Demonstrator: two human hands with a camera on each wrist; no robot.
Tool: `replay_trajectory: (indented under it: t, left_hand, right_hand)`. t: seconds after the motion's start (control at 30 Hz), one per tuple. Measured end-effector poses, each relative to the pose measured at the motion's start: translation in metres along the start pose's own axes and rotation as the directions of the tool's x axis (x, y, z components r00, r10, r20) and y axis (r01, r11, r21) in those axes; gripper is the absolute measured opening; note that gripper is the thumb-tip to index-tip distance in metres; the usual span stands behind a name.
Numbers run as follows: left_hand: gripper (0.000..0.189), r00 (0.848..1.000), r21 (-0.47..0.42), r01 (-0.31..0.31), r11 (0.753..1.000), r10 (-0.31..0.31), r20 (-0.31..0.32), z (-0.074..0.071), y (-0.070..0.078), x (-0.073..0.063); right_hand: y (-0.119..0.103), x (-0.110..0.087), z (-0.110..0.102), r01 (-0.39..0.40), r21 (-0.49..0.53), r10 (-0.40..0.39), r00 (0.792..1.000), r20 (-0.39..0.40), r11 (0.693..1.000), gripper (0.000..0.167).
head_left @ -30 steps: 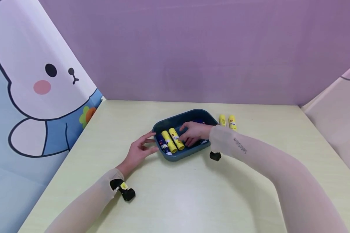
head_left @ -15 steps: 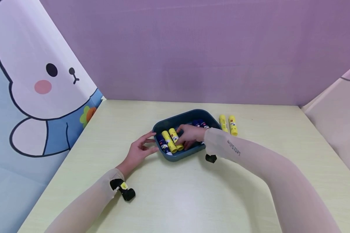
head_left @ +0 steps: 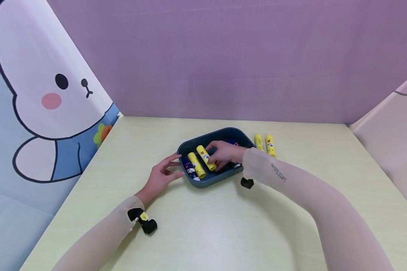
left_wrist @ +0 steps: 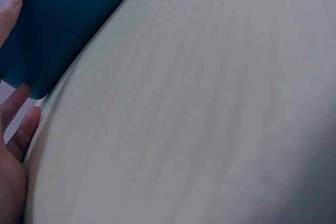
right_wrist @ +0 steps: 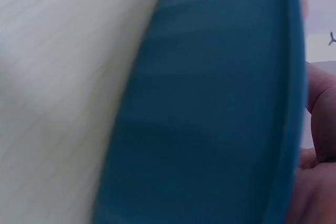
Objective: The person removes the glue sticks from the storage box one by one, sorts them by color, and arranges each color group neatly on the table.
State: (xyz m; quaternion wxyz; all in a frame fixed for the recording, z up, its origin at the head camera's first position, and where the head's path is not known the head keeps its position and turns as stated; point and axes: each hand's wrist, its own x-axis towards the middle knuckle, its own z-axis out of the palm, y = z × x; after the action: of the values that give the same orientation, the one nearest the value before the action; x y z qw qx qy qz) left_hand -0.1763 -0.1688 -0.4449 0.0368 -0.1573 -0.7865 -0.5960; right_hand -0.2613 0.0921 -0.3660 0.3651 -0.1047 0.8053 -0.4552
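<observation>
In the head view a dark blue box (head_left: pixel 206 183) with rounded corners sits on the table. My left hand (head_left: pixel 160 175) rests at its left end, fingers fairly straight and spread against the wall; the left wrist view has that hand (left_wrist: pixel 11 182) beside the box (left_wrist: pixel 60 30). My right hand (head_left: pixel 225 151) reaches into the box and pinches a yellow glue stick (head_left: pixel 204 155), tilted among the others. Left of it lie another yellow glue stick (head_left: pixel 196 165) and a dark blue glue stick (head_left: pixel 189 168). In the right wrist view the box wall (right_wrist: pixel 205 93) hides most of this hand.
Two yellow glue sticks, the left one (head_left: pixel 259 142) and the right one (head_left: pixel 270 145), lie on the table (head_left: pixel 203 233) just right of the box. More dark blue sticks (head_left: pixel 233 142) show partly behind my right hand. A purple backdrop (head_left: pixel 224 67) stands behind the table.
My right hand first moved left onto the yellow glue stick, then back right. The stick has shifted slightly up and to the right, away from its neighbour. My left hand has stayed put.
</observation>
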Motion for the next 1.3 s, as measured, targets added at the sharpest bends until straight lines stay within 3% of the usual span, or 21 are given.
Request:
replay_trajectory:
  t: [0.53,0.6,0.83,1.3]
  left_hand:
    - [0.059,1.0,0.009,0.016,1.0,-0.016,0.001,0.001,-0.005,0.002]
    - [0.058,1.0,0.012,0.017,1.0,-0.017,0.001,0.001,-0.002,0.003]
    - [0.054,1.0,0.017,-0.01,1.0,0.01,0.013,0.002,0.031,-0.002]
    - [0.055,1.0,0.014,0.006,1.0,-0.006,0.014,0.001,0.031,-0.004]
  right_hand:
    - [0.0,-0.013,-0.021,0.066,0.054,-0.065,0.997,-0.031,0.996,0.061]
    - [0.001,-0.015,-0.025,0.071,0.063,-0.068,0.997,-0.042,0.996,0.061]
    - [0.004,-0.024,-0.042,0.109,0.081,-0.103,0.992,-0.074,0.991,0.063]
    - [0.02,-0.039,-0.077,0.112,0.099,-0.098,0.987,-0.13,0.989,0.065]
